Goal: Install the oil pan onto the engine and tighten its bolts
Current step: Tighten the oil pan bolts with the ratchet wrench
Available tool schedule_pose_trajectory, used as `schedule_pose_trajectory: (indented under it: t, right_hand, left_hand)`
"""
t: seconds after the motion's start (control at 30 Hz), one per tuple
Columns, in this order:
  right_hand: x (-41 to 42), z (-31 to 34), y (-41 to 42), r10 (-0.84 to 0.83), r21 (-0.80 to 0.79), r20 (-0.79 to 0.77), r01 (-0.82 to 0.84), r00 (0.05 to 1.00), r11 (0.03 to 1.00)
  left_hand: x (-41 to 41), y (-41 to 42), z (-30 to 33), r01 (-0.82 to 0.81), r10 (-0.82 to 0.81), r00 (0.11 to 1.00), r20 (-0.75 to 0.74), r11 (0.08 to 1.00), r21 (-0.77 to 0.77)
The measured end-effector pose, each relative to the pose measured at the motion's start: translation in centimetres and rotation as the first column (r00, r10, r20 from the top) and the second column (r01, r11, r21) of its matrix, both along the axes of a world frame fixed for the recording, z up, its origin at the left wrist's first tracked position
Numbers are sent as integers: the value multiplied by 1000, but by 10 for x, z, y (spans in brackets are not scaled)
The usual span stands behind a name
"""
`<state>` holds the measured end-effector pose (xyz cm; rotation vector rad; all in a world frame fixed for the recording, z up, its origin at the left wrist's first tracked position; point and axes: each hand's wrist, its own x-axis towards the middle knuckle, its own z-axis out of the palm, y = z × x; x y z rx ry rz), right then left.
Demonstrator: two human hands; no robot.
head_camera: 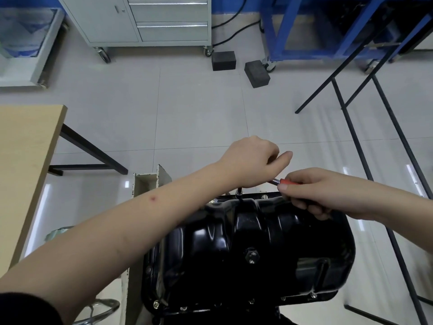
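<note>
A glossy black oil pan (257, 245) lies upside down on the engine, with a drain plug (251, 255) near its middle and small bolts (312, 295) along its flange. My right hand (311, 193) grips the red handle of a ratchet wrench (284, 181) over the pan's far edge. My left hand (254, 160) curls over the wrench's head; a socket extension (239, 192) drops from under it to a bolt on the far flange. The wrench head itself is hidden by my left hand.
A wooden table (25, 160) stands at the left. Black metal frame legs (365, 146) run along the right. Two dark blocks (256, 72) lie on the tiled floor ahead, beside a grey wheeled cabinet (150, 22) and a blue frame (328, 26).
</note>
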<state>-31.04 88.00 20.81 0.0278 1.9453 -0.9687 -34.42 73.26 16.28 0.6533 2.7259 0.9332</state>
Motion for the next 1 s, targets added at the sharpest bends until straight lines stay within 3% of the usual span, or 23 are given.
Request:
schedule_pose_trajectory:
  t: [0.07,0.13,0.2,0.3,0.43,0.53,0.63,0.83,1.0]
  right_hand:
    - [-5,0,0,20,-16,23,-19,1000,1000]
    - [-8,-2,1,80,13,-34,-79,996,997]
    - [-10,-5,3,125,60,-112,-119,986,991]
    - [-16,-9,7,197,134,-208,-172,958,976]
    - [-25,-11,8,305,212,-356,-242,883,947]
    - [-30,-14,7,299,216,-426,-225,854,950]
    - [-32,-18,8,277,214,-456,-198,846,957]
    - [-45,-10,15,130,97,-475,-95,870,991]
    - [-54,-7,27,42,55,-505,-17,862,998]
  left_hand:
    - [-4,-2,0,-55,30,985,170,988,147]
    - [-10,-12,-5,-253,97,901,424,910,329]
    - [-18,-29,-18,-315,126,839,529,905,286]
    - [-18,-51,-47,-127,53,763,644,990,69]
    - [-7,-55,-72,186,-85,722,687,980,-74]
    - [-7,-45,-82,281,-114,729,675,949,-143]
    - [-11,-40,-87,295,-119,746,656,941,-164]
    - [-16,-40,-81,232,-140,763,631,971,-65]
    - [-16,-32,-79,92,-97,702,706,995,45]
